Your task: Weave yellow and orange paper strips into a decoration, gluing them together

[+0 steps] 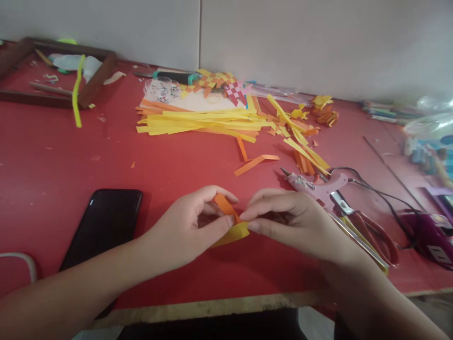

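Observation:
My left hand point(198, 222) pinches an orange paper strip point(225, 207) and a yellow paper strip point(233, 233) between thumb and fingers, just above the red table. The orange strip stands up at a slant, and the yellow one sticks out below the thumb. From the right, my right hand point(286, 215) meets them with thumb and forefinger closed at the place where the two strips cross. How the strips are folded or joined there is hidden by my fingers. Beyond my hands lie folded orange strips point(256, 164).
A stack of yellow and orange strips point(201, 122) lies farther back, near woven paper fish point(236, 92). To the right are a pink glue gun point(331, 186), red-handled scissors point(375, 236) and a cable point(382, 193). A black phone point(106, 222) lies left; a wooden frame point(97, 80) sits back left.

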### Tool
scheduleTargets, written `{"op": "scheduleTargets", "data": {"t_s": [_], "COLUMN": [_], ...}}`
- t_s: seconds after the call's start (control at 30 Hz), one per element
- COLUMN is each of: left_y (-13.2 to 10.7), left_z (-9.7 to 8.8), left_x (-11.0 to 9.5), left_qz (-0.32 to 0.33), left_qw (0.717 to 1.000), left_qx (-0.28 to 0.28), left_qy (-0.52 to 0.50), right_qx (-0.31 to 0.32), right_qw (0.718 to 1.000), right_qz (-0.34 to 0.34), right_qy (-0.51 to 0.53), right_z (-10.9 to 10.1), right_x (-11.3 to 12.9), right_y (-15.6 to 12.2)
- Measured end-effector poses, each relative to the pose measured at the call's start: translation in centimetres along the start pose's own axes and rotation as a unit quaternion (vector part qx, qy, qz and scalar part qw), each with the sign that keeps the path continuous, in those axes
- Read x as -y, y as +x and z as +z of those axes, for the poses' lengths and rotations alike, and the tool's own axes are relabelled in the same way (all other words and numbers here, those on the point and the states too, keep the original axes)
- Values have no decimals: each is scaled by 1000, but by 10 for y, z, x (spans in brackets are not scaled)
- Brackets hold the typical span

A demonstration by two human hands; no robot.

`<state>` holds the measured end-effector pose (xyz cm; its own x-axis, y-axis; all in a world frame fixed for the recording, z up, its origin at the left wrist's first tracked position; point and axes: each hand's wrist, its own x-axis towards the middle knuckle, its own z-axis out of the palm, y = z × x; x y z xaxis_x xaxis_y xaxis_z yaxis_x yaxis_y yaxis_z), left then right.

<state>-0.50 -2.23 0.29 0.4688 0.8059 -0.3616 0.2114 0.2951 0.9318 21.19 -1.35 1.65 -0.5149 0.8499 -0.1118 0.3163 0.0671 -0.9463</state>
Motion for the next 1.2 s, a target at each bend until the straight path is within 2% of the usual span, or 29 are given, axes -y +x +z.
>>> {"op": "scheduleTargets", "data": {"t_s": [0.13, 0.43, 0.97, 1.13, 1.2], "left_y": [-1, -1, 1, 0, 0], "left_z": [1, -1, -3, -1, -1], "left_x": [3, -2, -2, -4, -4], "left_qz": [1, -40, -73, -73, -66], "left_qw": [1000, 999, 996, 997, 998], "left_qx": [17, 11, 25, 5, -6], "left_qy": [-26, -22, -37, -24, -23], "right_qx": [-31, -5, 5, 4, -16], "right_qw": [997, 985, 973, 968, 961], "right_qz": [47, 108, 128, 139, 141], "right_qy": [60, 136, 193, 209, 236], "right_z": [7, 9, 7, 9, 11], "right_x": [-5, -8, -10, -6, -6], "right_y": [-2, -2, -1, 0, 2]}}
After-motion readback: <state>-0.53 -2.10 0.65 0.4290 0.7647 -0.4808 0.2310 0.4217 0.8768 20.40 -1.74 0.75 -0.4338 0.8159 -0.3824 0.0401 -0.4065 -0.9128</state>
